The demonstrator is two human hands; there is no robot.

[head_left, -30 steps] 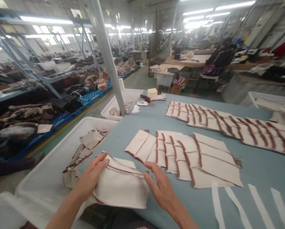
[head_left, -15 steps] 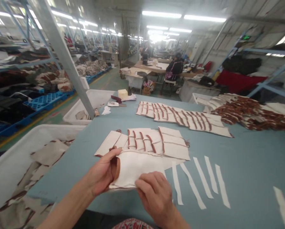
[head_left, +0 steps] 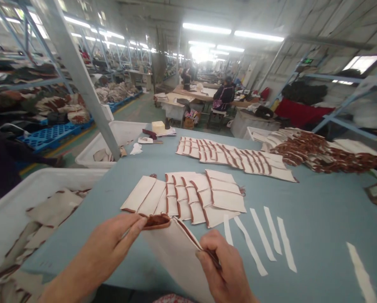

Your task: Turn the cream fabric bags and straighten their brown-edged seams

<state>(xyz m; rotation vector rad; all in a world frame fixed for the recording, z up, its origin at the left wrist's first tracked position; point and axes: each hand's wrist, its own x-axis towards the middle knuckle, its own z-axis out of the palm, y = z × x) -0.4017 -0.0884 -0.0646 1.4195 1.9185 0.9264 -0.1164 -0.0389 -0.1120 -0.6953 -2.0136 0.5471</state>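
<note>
Cream piece held between both your hands at the counter's near edge

Your left hand (head_left: 112,244) pinches the brown-lined opening of the cream piece (head_left: 175,256); your right hand (head_left: 226,265) is closed on its right-hand seam, with the panel hanging between them. Its top sits just in front of the overlapping row (head_left: 188,195), so there is little room forward. On your left, the counter (head_left: 321,210) has a slanting edge, with the white bin (head_left: 90,177) just beside it. To your right, white strips (head_left: 263,235) lie near your right hand; beyond them blue-green surface shows as far as a lone strip (head_left: 361,271). Another band of surface separates the overlapping row from the far row (head_left: 229,155).

Half a second ago the piece lay flatter, your right hand at its lower edge; now its opening is turned upward, and more of the overlapping row shows.
</note>
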